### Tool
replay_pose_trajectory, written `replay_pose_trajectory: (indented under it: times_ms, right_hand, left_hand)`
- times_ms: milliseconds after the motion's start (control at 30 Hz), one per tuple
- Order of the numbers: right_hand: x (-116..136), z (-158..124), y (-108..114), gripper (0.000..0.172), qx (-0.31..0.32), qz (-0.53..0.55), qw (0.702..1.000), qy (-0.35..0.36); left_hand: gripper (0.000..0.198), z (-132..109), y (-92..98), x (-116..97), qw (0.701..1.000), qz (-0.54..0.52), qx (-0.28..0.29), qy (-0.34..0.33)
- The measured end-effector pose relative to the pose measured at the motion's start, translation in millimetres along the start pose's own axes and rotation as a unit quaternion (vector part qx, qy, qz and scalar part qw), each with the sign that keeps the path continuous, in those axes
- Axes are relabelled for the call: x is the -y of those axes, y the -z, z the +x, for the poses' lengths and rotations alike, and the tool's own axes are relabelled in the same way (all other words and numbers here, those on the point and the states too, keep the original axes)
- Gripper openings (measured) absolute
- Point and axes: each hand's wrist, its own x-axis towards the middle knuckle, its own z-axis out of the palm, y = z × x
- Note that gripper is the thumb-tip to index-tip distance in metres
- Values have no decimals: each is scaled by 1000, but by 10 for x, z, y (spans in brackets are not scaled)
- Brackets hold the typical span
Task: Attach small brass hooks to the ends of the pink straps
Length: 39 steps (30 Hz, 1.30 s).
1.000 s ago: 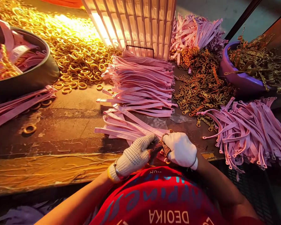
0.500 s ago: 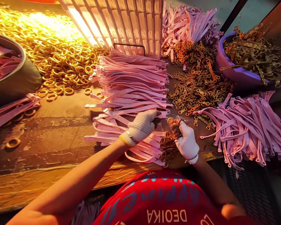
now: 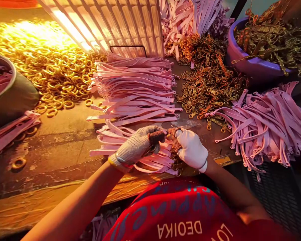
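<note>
Both hands meet at the near edge of the pink strap stack [image 3: 135, 90], low over it for steadiness. Left hand [image 3: 136, 147] curled, pinching a brass clasp [image 3: 169, 135]; right hand [image 3: 192, 149] closed on the same clasp. Wrists angled inward. The clasp pile [image 3: 208, 87] lies right of the stack, within reach.

The small piece [image 3: 168, 134] pinched between the fingertips of the left hand [image 3: 136, 147] and right hand [image 3: 192, 149] was too small to identify. The dark bowl [image 3: 17, 100] at the left and the slatted crate [image 3: 115, 26] at the far side ran off the edges.
</note>
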Motion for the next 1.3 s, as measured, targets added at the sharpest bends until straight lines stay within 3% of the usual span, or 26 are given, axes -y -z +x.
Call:
replay_pose_trajectory:
  times_ms: [100,200,300,367,467,533,667,767,900,1033,1167,1300]
  right_hand:
    - [192,18,33,22,14,-87,996,8]
    - [288,-8,-27,13,12,-146,988,47]
    - [301,-38,-130,17,6,-182,981,72]
    - [304,-47,-165,21,13,-188,981,52]
    - [323,-53,-109,17,38,-167,985,23]
    - [331,-59,-19,26,66,-135,988,28]
    - [319,-69,104,34,137,-75,988,7]
    - [299,-77,62,31,146,-64,987,14]
    - [264,-92,-78,30,164,-70,981,78]
    - [238,-91,-147,27,163,-69,979,99]
    - [205,-88,-76,25,160,-74,981,79]
    - [-36,-34,67,24,103,-28,990,88]
  left_hand:
    - [37,-174,-23,41,1000,-10,-12,-7]
    - [32,-278,-79,116,996,74,-31,-40]
    - [25,-310,-127,219,968,209,-74,-121]
    - [23,-306,-136,294,957,238,-79,-144]
    - [25,-305,-116,374,981,165,-40,-95]
    - [28,-325,-104,387,990,115,-33,-72]
    - [30,-389,-127,357,990,95,-53,-94]
    - [29,-414,-156,358,989,92,-50,-101]
    - [31,-400,-161,409,986,111,-42,-118]
    - [29,-343,-135,432,984,124,-30,-126]
    - [27,-295,-85,393,976,184,-35,-111]
    - [38,-305,-10,361,980,111,-117,-117]
